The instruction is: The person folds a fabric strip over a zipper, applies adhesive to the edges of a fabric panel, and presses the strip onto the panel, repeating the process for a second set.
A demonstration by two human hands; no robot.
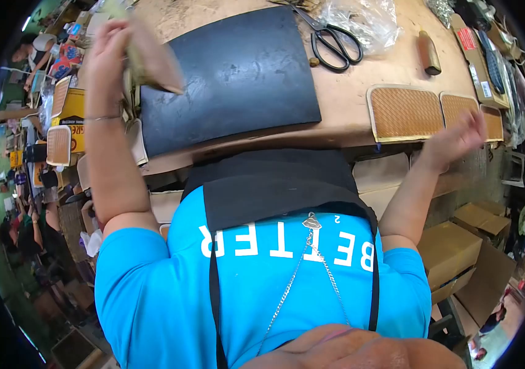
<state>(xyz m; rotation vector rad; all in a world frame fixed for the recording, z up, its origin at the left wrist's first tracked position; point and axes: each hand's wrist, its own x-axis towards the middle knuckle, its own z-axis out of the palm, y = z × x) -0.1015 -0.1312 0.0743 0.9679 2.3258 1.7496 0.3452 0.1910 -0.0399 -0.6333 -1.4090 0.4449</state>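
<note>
My left hand (110, 55), smeared by motion, is raised at the left over the edge of a black mat (238, 74). Its fingers are closed on a flat tan piece (155, 64), whose details are blurred. On the right, my right hand (456, 141) hovers by the table's front edge with fingers curled together; I cannot tell what, if anything, is in them. Just behind it lie woven brown panels with cream edging (405, 114), in a row along that edge.
Black-handled scissors (336, 49) lie right of the mat beside crumpled clear plastic (367, 24). A short wooden handle-shaped tool (428, 54) is farther right. Cardboard boxes (450, 255) stand on the floor at right. Other people (31, 55) appear at far left.
</note>
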